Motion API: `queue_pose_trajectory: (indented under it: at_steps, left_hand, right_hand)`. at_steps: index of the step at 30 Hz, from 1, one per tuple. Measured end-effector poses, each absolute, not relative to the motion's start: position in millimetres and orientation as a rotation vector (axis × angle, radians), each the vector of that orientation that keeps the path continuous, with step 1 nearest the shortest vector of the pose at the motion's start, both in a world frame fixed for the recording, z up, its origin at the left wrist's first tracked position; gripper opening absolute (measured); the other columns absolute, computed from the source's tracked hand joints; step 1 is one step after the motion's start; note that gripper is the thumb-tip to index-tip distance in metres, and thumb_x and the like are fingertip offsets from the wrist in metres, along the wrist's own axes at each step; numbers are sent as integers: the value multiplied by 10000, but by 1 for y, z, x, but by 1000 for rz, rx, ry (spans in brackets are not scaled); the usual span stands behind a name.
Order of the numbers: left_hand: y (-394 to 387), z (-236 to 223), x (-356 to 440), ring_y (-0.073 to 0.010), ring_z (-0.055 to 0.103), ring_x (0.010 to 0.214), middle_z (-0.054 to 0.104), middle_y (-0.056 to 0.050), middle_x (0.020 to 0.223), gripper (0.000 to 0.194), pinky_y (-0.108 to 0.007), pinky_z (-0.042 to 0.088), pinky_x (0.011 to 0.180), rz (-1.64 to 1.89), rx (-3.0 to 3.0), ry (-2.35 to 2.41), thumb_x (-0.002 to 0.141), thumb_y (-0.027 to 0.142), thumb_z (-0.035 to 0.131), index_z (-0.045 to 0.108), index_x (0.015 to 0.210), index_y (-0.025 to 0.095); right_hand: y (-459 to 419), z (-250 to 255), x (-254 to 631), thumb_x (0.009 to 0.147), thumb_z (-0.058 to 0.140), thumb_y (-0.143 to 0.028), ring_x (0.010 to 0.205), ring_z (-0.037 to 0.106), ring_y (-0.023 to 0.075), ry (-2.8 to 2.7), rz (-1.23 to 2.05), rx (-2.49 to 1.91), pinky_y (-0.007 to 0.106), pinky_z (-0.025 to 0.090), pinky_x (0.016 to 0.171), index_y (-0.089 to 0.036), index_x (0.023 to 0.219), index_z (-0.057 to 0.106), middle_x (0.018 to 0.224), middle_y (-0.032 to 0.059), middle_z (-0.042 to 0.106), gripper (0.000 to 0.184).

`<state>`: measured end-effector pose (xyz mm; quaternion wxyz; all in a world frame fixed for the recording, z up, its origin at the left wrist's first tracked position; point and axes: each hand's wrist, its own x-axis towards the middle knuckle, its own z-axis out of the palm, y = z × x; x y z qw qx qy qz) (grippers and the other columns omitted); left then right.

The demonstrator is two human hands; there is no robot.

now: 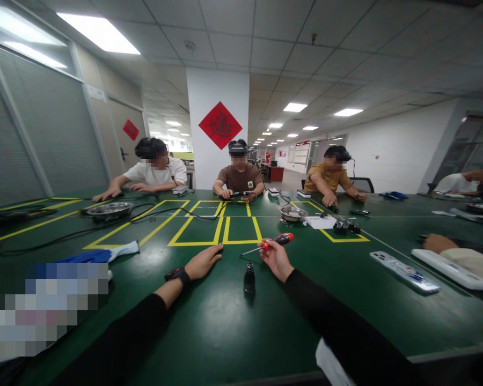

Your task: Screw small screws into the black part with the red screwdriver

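Note:
My right hand [277,261] is closed around a screwdriver [284,239] with a red and black handle, its thin shaft pointing left over the table. My left hand [203,262], a dark watch on its wrist, lies flat on the green tabletop [209,332] with fingers stretched out and nothing in it. Between the two hands, nearer to me, a small black part [249,279] stands upright, wide at the bottom with a narrow metallic tip. It touches neither hand.
Yellow tape [193,244] marks rectangles ahead. Metal bowls [293,214], cables and black parts [346,227] lie farther off. A phone [404,272] and a white case [451,269] are at right, near another person's arm [462,262]. Blue-and-white cloth [92,256] lies left. Several people sit opposite.

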<state>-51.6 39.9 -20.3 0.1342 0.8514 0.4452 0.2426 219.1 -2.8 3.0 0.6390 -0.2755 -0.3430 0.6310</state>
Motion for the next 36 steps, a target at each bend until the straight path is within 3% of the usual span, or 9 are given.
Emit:
queue_pose_trajectory:
  at_steps: [4, 9, 13, 16, 20, 26, 31, 36]
  left_hand:
    - [51, -20, -48, -220, 402, 1262, 449, -83, 1360, 486, -397, 281, 1080, 744, 2435, 1265, 870, 423, 341, 467, 1270, 178]
    - [42, -15, -47, -234, 424, 1243, 468, -68, 1347, 448, -403, 300, 1068, 767, 2387, 1219, 852, 443, 389, 553, 1189, 198]
    - [29, -5, -47, -225, 500, 1169, 569, -54, 1246, 428, -378, 343, 1036, 835, 2300, 1185, 844, 465, 404, 616, 1109, 206]
    - [22, 1, -46, -226, 561, 1082, 641, -63, 1136, 452, -380, 381, 996, 875, 2180, 1182, 839, 496, 396, 649, 1054, 190]
    - [21, 1, -45, -222, 612, 997, 668, -113, 1068, 510, -376, 430, 943, 941, 1872, 1054, 839, 510, 397, 642, 1038, 110]
    - [34, -2, -52, -241, 643, 934, 680, -183, 994, 535, -391, 446, 922, 1126, 1562, 1046, 826, 519, 426, 640, 956, 46]
    - [35, 1, -53, -224, 569, 1072, 634, -110, 1137, 512, -369, 377, 994, 1083, 1795, 1092, 851, 508, 380, 633, 1050, 111]
    - [35, -1, -36, -231, 562, 1056, 640, -60, 1130, 460, -352, 381, 970, 893, 2107, 1058, 841, 497, 421, 643, 1073, 167]
  right_hand:
    - [-4, 2, 214, 716, 607, -232, 626, 617, 123, -776, 1400, -619, 244, 473, 593, -195, 829, 571, 768, 15, 673, 124]
    - [-10, 4, 206, 678, 656, -207, 826, 653, 177, -896, 1380, -602, 273, 482, 698, -185, 787, 571, 860, 33, 673, 140]
    - [-16, 9, 203, 700, 661, -229, 917, 634, 198, -1043, 1370, -613, 300, 480, 763, -177, 805, 584, 922, 51, 658, 141]
    - [-25, 15, 203, 727, 654, -269, 979, 607, 210, -1173, 1420, -553, 335, 470, 812, -179, 816, 574, 991, 69, 637, 150]
    - [-38, 28, 205, 643, 731, -270, 1021, 578, 226, -1409, 1501, -471, 354, 456, 828, -180, 836, 560, 1062, 89, 602, 273]
    - [-48, 37, 206, 517, 801, -189, 927, 569, 198, -1936, 1172, -651, 337, 429, 821, -188, 889, 559, 1010, 57, 600, 444]
    - [-46, 30, 205, 528, 797, -307, 787, 550, 172, -2165, 880, -821, 292, 431, 703, -190, 937, 549, 922, 22, 597, 492]
    - [-41, 23, 200, 560, 773, -349, 718, 527, 140, -2228, 756, -823, 261, 414, 662, -179, 930, 536, 853, 0, 585, 471]
